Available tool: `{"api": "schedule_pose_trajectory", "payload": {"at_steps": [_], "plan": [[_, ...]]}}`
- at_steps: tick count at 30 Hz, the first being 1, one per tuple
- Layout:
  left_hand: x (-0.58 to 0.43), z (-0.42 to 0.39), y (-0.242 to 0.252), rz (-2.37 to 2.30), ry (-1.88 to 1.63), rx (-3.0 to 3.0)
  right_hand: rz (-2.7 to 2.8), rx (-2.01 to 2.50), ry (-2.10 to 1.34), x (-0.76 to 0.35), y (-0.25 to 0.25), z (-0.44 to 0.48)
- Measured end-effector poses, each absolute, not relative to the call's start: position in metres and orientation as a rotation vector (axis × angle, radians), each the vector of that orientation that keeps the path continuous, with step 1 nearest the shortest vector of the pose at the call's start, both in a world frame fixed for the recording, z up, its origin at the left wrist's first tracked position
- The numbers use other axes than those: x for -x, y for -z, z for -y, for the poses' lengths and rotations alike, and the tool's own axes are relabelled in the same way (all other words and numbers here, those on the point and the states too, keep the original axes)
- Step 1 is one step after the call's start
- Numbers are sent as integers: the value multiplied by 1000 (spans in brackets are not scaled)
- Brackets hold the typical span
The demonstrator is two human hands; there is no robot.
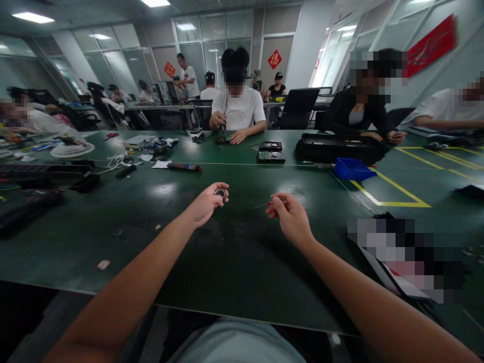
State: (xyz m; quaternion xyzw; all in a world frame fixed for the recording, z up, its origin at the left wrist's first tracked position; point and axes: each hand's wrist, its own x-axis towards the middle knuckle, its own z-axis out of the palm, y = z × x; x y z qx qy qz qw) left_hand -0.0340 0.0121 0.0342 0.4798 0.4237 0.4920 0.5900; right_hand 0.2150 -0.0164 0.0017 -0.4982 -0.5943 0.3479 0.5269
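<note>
My left hand [207,202] is raised above the green table, its fingers closed around a small round metal bearing [220,193] with a dark centre. To the right, my right hand [290,214] grips a thin screwdriver [261,205]. Its slim shaft points left toward my left hand, and a bit of red shows at my fingertips; most of the handle is hidden in my grip. A gap of table separates the two hands, and the screwdriver's tip is apart from the bearing.
Across the green table [227,262], a person [238,108] works on a small dark device. Opened hard drives [270,157] lie near a blue bin [354,169] and a long black casing [336,147]. A screwdriver-like tool [184,167], cables and a white fan part [72,147] lie left.
</note>
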Motion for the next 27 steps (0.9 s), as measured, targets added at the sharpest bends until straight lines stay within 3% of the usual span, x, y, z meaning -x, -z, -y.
{"api": "schedule_pose_trajectory", "payload": {"at_steps": [11,27], "plan": [[-10,-30,-4,-1181,-1174,-1418,1329,1143,-997,-218,3,9],[-14,-33,13,-1045,-1113,-1701,929,1171,-1233,-223,24,-11]]}}
